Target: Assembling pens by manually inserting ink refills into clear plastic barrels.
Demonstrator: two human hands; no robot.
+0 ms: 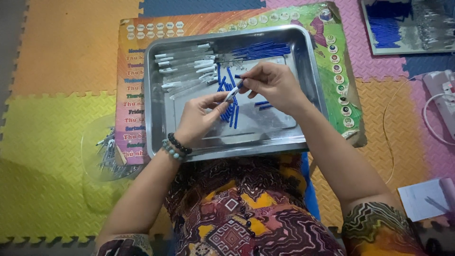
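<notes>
Both hands meet over a shallow stainless-steel tray (pixel 156 95): the left hand (pixel 199 118) and right hand (pixel 272 83) each keep a pinching grip on one slim white-and-blue pen part (pixel 234 90), held just above the tray floor. Directly beneath the grip lie loose blue plastic pen pieces (pixel 230 111); beyond it sits a row of blue refills (pixel 260 50), and to its left clear pen barrels (pixel 187 66). The tray rests on a colourful printed board (pixel 132 71) over foam floor mats (pixel 57 118).
</notes>
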